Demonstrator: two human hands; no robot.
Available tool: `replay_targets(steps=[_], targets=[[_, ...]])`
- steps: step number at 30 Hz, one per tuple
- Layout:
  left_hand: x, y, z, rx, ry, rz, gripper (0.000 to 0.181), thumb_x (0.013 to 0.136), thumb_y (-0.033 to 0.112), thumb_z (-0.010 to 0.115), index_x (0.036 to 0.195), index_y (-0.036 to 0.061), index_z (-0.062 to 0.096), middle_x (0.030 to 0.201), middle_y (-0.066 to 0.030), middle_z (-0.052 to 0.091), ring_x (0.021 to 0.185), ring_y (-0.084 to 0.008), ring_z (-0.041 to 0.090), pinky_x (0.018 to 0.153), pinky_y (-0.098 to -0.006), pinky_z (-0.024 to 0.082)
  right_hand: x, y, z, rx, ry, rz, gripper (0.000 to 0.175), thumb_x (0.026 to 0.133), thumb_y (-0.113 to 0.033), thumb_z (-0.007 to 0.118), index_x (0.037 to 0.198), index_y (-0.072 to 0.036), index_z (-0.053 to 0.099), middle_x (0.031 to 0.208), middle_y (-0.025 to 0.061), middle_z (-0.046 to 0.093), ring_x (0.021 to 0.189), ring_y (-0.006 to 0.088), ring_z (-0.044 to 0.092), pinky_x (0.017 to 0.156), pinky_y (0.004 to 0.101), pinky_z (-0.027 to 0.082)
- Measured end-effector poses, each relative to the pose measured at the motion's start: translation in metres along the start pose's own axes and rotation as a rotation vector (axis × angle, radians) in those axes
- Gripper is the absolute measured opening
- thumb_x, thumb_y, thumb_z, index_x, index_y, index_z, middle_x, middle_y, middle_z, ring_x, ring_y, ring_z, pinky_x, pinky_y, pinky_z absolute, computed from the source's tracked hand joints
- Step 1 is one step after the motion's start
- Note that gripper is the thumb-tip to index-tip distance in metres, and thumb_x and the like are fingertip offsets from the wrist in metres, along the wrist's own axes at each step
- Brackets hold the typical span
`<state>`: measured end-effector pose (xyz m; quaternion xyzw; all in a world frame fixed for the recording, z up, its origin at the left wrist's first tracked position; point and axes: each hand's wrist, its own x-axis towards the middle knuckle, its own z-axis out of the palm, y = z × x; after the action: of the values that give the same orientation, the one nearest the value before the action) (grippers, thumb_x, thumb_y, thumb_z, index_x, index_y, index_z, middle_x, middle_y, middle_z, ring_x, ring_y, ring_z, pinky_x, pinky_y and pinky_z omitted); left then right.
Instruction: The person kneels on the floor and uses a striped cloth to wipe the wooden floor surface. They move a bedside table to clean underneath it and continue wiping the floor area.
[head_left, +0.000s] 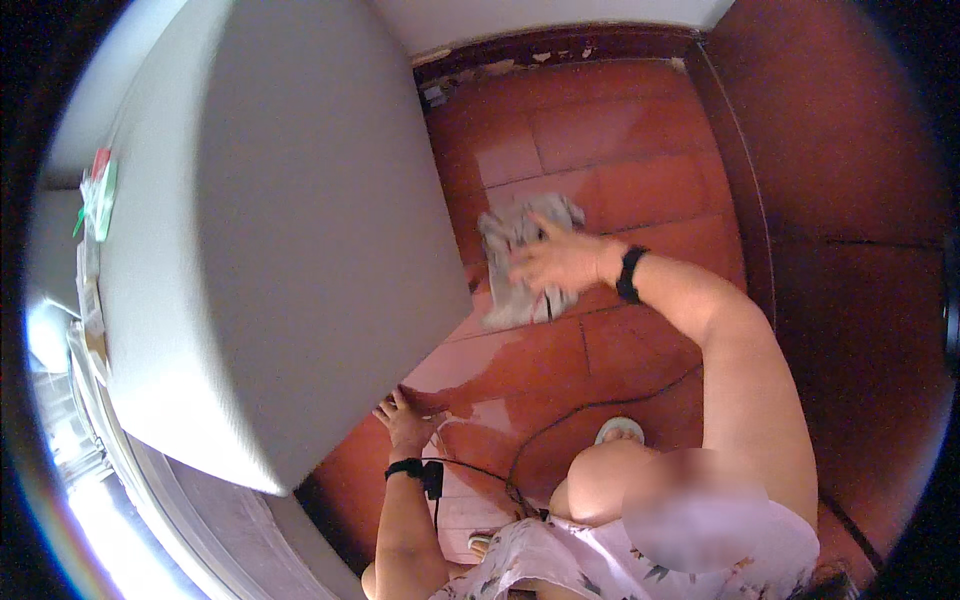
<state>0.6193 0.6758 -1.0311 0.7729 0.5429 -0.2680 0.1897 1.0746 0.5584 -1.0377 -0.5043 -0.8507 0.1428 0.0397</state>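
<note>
A crumpled light-coloured cloth with dark and reddish marks (501, 289) lies on the red tiled floor (645, 180). My right hand (562, 259) presses on it with spread fingers, blurred, with a black band at the wrist. My left hand (405, 424) is at the lower edge of a large pale, fabric-like block (330, 225), fingertips touching that edge; it also wears a black band, with a small black device beside it. Whether its fingers grip the edge or only rest on it, I cannot tell.
A black cable (577, 409) runs across the floor near my sandalled foot (619, 431). Dark red skirting with chipped patches (626, 43) lines the far wall, and a dark red panel (847, 150) rises on the right. Small items (97, 199) sit beyond the block at the left.
</note>
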Motion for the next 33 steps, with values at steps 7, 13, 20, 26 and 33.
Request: replay_targets(steps=[7,13,20,26,33], targets=[[0.002,-0.029,0.024,0.013,0.002,0.055,0.153,0.055,0.067,0.089,0.161,0.0102,-0.005,0.162,-0.0360,-0.008,0.149,-0.0567,-0.007,0.118,-0.0684,0.007,-0.029,0.169,-0.028,-0.078,0.160,0.528,0.040,0.082,0.000,0.061,0.109,-0.028,0.070,0.152,-0.0096,0.048,0.149,0.0212,0.032,0.120,0.0679,0.014],[0.009,-0.059,0.045,0.065,0.068,0.128,0.155,0.052,0.066,0.090,0.162,0.0137,-0.006,0.162,-0.0352,-0.006,0.149,-0.0578,-0.003,0.119,-0.0687,0.007,-0.175,0.213,-0.032,0.013,0.241,1.304,0.049,0.084,0.008,0.050,0.123,-0.020,0.061,0.158,0.0014,0.041,0.150,0.0268,0.031,0.121,0.0563,0.022],[-0.006,-0.029,0.018,-0.034,-0.017,-0.006,0.157,0.050,0.062,0.093,0.161,0.0100,-0.005,0.162,-0.0354,-0.007,0.149,-0.0571,-0.005,0.120,-0.0670,0.005,-0.222,0.087,0.004,-0.078,0.234,1.311,0.050,0.083,0.003,0.055,0.130,-0.014,0.058,0.158,0.0050,0.038,0.146,0.0300,0.034,0.115,0.0529,0.031],[-0.006,-0.022,0.020,-0.059,0.009,-0.018,0.155,0.052,0.058,0.095,0.161,0.0125,-0.006,0.162,-0.0345,-0.009,0.147,-0.0596,-0.006,0.120,-0.0664,0.009,-0.266,-0.198,0.050,0.061,0.139,1.390,0.047,0.078,-0.001,0.062,0.123,-0.015,0.064,0.158,0.0098,0.037,0.144,0.0365,0.034,0.114,0.0563,0.029],[-0.004,0.004,0.004,-0.036,-0.013,-0.046,0.147,0.059,0.053,0.094,0.162,0.0167,-0.004,0.162,-0.0348,-0.008,0.147,-0.0613,-0.001,0.119,-0.0667,0.015,-0.290,-0.399,0.118,0.276,0.064,1.998,0.060,0.082,-0.018,0.069,0.138,-0.010,0.049,0.149,0.0292,0.038,0.132,0.0505,0.039,0.107,0.0577,0.036]])
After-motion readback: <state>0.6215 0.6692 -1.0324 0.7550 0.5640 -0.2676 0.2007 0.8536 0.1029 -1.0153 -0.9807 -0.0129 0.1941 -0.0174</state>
